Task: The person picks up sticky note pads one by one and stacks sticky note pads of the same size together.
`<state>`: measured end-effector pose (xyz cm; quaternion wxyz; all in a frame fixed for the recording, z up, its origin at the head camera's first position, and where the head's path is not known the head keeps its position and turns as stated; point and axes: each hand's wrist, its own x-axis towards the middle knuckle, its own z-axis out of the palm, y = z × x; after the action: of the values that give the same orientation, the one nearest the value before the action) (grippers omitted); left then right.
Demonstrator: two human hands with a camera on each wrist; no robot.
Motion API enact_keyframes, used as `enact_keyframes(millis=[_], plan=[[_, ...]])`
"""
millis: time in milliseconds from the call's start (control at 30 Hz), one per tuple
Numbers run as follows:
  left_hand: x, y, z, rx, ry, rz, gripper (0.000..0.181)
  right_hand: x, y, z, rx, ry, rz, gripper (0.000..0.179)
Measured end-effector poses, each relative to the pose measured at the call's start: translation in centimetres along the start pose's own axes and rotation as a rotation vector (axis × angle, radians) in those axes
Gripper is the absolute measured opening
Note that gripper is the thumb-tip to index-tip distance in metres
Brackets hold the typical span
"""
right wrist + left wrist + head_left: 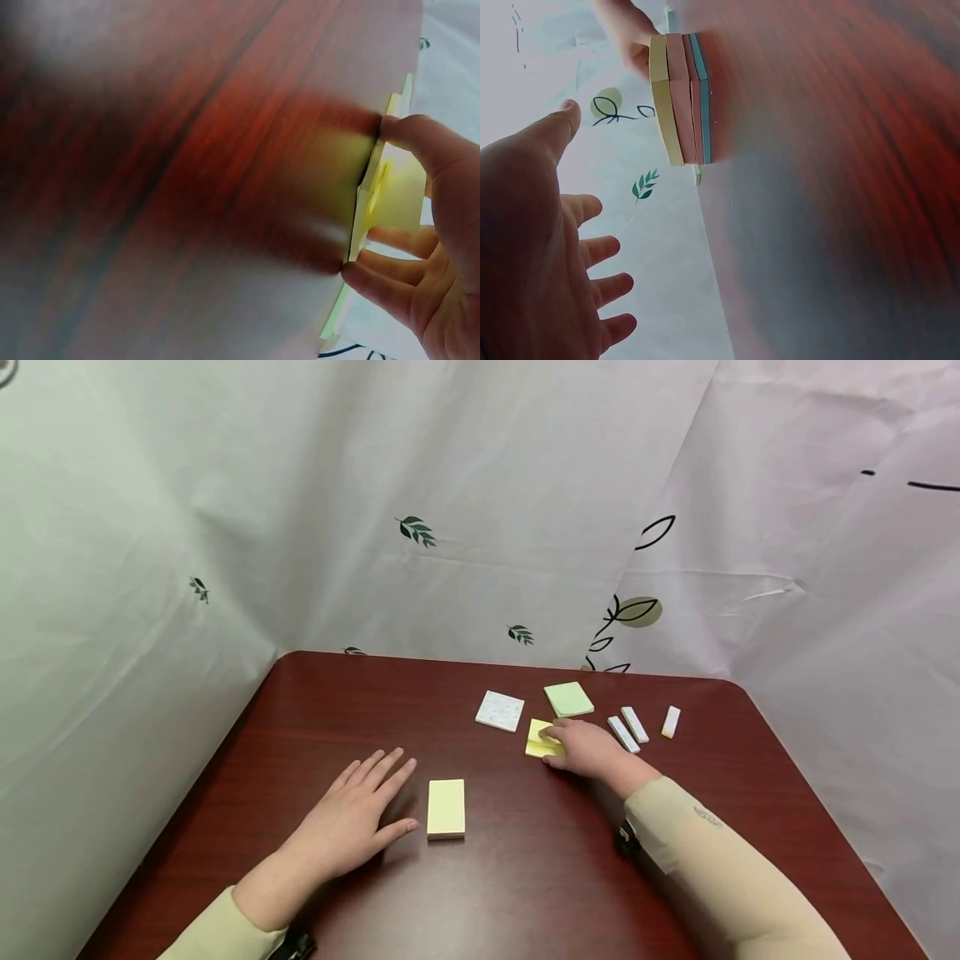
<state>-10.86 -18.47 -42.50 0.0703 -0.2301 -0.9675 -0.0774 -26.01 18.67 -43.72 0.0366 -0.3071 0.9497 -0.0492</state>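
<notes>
At the back right of the table, my right hand (588, 747) pinches the yellow sticky notes (536, 747). In the right wrist view its thumb is at one end of the yellow notes (364, 214) and its fingertips at the other, low at the tabletop. My left hand (348, 822) is held with its fingers spread, just left of a stack of sticky note pads (446, 808). Seen from the side in the left wrist view, this stack (681, 101) has yellow, pink and blue layers. Nothing is in the left hand.
A white patterned square pad (500, 711) and a light green sticky pad (568, 699) lie behind the right hand. Three small white strips (623, 734) lie to its right. A printed cloth (450, 585) hangs behind the dark red table (360, 702).
</notes>
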Motion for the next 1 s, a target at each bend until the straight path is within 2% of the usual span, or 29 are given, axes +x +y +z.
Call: enact_keyframes(millis=[167, 500, 767, 1000], plan=[[0.0, 0.0, 0.0, -0.001, 0.009, 0.002, 0.078, 0.4, -0.2, -0.3, -0.044, 0.001, -0.004, 0.044], [0.1, 0.1, 0.0, -0.002, 0.025, 0.012, 0.077, 0.5, -0.4, -0.5, -0.054, -0.057, 0.029, 0.046], [0.1, 0.2, -0.1, -0.004, 0.023, 0.009, 0.077, 0.0, -0.8, -0.5, -0.051, -0.055, 0.022, 0.045], [0.1, 0.3, 0.1, 0.003, 0.028, 0.012, 0.078, -0.8, -1.4, -0.2, -0.052, -0.019, -0.021, 0.041]])
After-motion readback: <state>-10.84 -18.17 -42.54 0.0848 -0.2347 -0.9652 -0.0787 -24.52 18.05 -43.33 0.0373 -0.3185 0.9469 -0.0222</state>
